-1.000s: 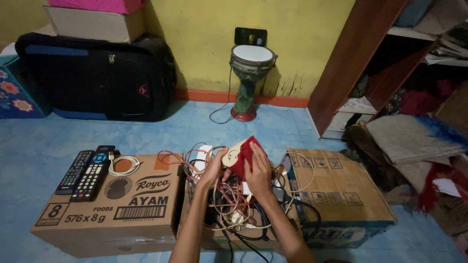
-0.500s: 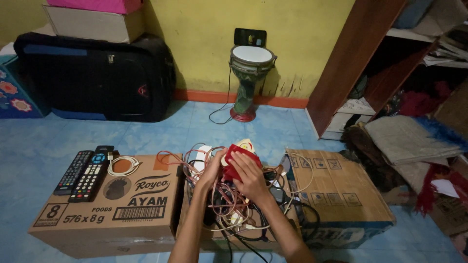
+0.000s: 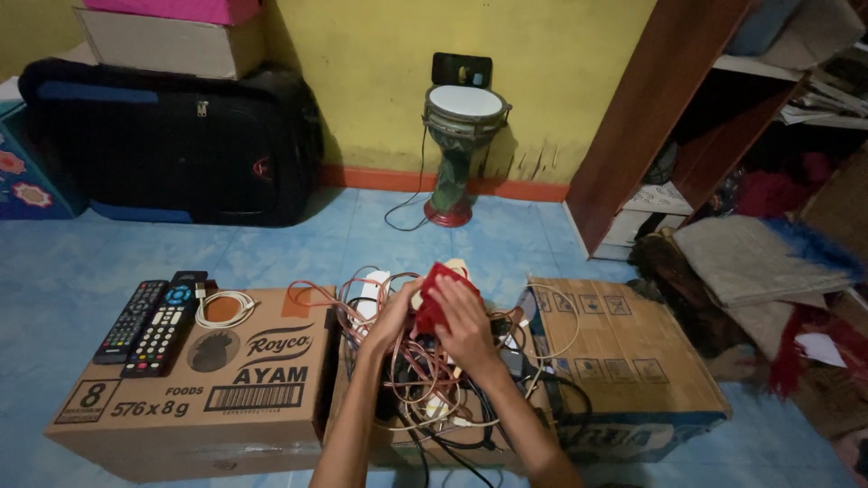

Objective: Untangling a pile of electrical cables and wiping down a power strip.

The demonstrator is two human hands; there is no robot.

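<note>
My left hand (image 3: 391, 318) grips a cream round plug-like device (image 3: 455, 268) from below, above a tangle of cables (image 3: 425, 380) in an open box between two cartons. My right hand (image 3: 464, 323) presses a red cloth (image 3: 436, 294) against that device, covering most of it. Both hands are close together over the cable pile.
Two remote controls (image 3: 149, 322) and a coiled white cable (image 3: 226, 308) lie on the left cardboard carton (image 3: 199, 398). Another carton (image 3: 624, 352) sits at right. A goblet drum (image 3: 459, 149), a black suitcase (image 3: 172, 145) and a wooden shelf (image 3: 651, 117) stand behind.
The red cloth has slid over the cream device, which showed more before. My right hand has moved up and left across it. The view has shifted slightly.
</note>
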